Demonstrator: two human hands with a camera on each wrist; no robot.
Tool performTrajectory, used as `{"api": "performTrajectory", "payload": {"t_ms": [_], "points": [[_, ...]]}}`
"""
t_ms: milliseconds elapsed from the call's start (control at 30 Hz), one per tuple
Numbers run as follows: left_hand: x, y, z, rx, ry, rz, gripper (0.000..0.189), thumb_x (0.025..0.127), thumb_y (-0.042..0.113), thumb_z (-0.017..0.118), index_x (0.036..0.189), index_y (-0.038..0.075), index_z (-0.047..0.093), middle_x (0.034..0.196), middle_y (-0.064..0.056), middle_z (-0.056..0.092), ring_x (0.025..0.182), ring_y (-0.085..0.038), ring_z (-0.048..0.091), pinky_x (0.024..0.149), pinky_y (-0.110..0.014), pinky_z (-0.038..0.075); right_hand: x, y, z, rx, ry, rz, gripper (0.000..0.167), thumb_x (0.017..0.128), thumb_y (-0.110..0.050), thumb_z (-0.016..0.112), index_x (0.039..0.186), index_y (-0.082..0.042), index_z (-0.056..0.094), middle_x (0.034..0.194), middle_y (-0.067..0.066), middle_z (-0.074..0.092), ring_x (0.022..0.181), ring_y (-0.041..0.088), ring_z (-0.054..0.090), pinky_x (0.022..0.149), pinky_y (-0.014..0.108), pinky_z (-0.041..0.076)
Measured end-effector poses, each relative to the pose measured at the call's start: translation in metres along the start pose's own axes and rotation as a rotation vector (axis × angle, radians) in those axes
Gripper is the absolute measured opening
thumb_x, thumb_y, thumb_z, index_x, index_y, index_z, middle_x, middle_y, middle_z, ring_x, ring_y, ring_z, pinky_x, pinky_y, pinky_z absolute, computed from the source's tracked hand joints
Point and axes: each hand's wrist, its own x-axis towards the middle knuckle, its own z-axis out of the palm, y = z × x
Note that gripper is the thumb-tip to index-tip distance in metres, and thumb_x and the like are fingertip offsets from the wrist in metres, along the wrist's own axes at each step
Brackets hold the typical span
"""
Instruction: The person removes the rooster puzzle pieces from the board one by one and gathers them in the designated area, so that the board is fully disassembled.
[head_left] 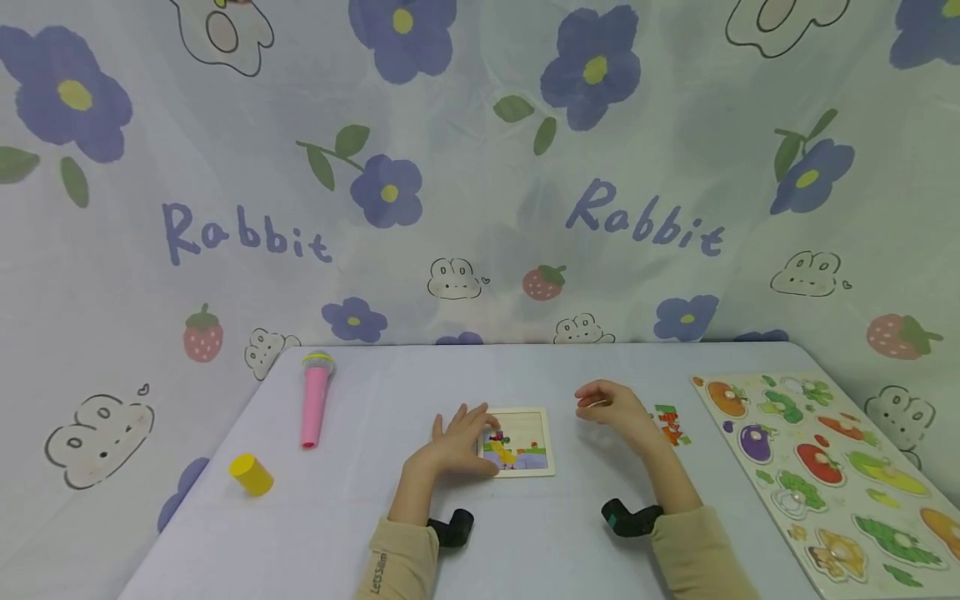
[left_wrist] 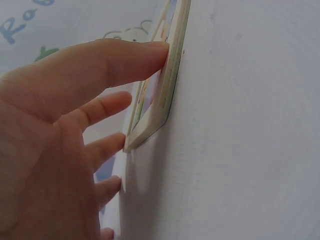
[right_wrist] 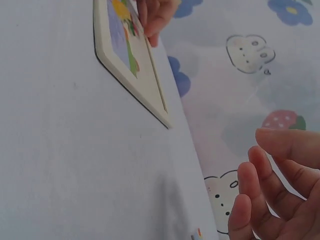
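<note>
A small jigsaw tray (head_left: 548,450) with a pale rim lies in the middle of the table. Several colourful pieces (head_left: 517,457) fill its lower part, and bare backing shows above them. My left hand (head_left: 452,443) rests over the tray's left side. In the left wrist view, its thumb (left_wrist: 142,57) touches the near rim, while the other fingers (left_wrist: 107,107) extend loosely around the left end. To the right of the tray, my right hand (head_left: 611,410) hovers over the table. Its loosely bent fingers (right_wrist: 247,177) hold nothing visible in the right wrist view.
Loose orange and green jigsaw pieces (head_left: 672,425) lie beside the right forearm. A large vegetable knob board (head_left: 806,450) covers the table's right side. To the left are a pink toy microphone (head_left: 314,404) and a yellow cylinder (head_left: 252,475). A patterned curtain (head_left: 480,192) hangs behind.
</note>
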Motion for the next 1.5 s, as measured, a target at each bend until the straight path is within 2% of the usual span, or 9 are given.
{"api": "performTrajectory", "payload": {"t_ms": [167,300,633,967,1100,1267,1500], "points": [[0.001,0.0,0.0,0.021,-0.002,-0.008,0.071,0.069,0.031,0.076,0.132,0.017,0.045,0.151,-0.01,0.025,0.139,-0.038,0.01,0.103,-0.067,-0.004,-0.004,-0.012,0.012,0.023,-0.032,-0.037,0.027,0.08,-0.004,0.067,0.104,0.004,0.06,0.094,0.014,0.063,0.082,0.019,0.057,0.071,0.033,0.048],[0.0,0.001,0.0,0.025,-0.007,-0.007,0.076,0.07,0.031,0.075,0.137,0.016,0.043,0.151,-0.009,0.025,0.14,-0.038,0.01,0.103,-0.067,-0.004,0.0,-0.011,0.021,0.025,-0.053,-0.063,0.026,0.079,-0.004,0.068,0.103,0.003,0.061,0.092,0.012,0.063,0.081,0.019,0.058,0.07,0.031,0.048],[-0.001,0.001,-0.001,0.036,-0.013,-0.013,0.077,0.071,0.033,0.074,0.138,0.015,0.042,0.151,-0.01,0.025,0.14,-0.038,0.01,0.103,-0.066,-0.003,0.005,-0.015,0.047,0.039,-0.112,-0.07,0.023,0.079,-0.004,0.069,0.101,0.001,0.063,0.09,0.008,0.064,0.08,0.017,0.057,0.069,0.027,0.046],[-0.001,0.0,-0.001,0.049,-0.019,-0.005,0.075,0.071,0.034,0.073,0.137,0.015,0.043,0.151,-0.009,0.024,0.14,-0.037,0.009,0.103,-0.066,-0.003,0.009,-0.018,0.068,-0.005,-0.159,-0.093,0.018,0.079,-0.004,0.068,0.097,-0.001,0.064,0.085,0.004,0.064,0.075,0.015,0.057,0.065,0.027,0.047],[-0.002,0.001,-0.002,0.045,-0.019,0.002,0.075,0.071,0.034,0.073,0.137,0.013,0.044,0.151,-0.009,0.024,0.14,-0.038,0.009,0.102,-0.067,-0.003,0.008,-0.021,0.077,-0.068,-0.167,-0.112,0.017,0.079,-0.002,0.068,0.095,-0.001,0.064,0.081,0.003,0.062,0.075,0.014,0.057,0.064,0.027,0.049],[-0.004,0.002,-0.004,0.043,-0.019,0.019,0.075,0.071,0.034,0.073,0.136,0.012,0.044,0.151,-0.011,0.024,0.139,-0.04,0.01,0.101,-0.069,-0.003,0.006,-0.026,0.087,-0.21,-0.172,-0.162,0.016,0.075,-0.002,0.07,0.09,-0.005,0.066,0.078,0.0,0.06,0.073,0.014,0.056,0.062,0.027,0.047],[-0.003,0.001,-0.002,0.036,-0.022,0.012,0.081,0.072,0.035,0.072,0.141,0.011,0.037,0.152,-0.008,0.023,0.14,-0.037,0.008,0.101,-0.068,-0.004,0.007,-0.026,0.099,-0.432,-0.202,-0.2,0.023,0.071,-0.014,0.078,0.092,-0.01,0.07,0.079,-0.001,0.055,0.074,0.012,0.049,0.066,0.029,0.042]]}}
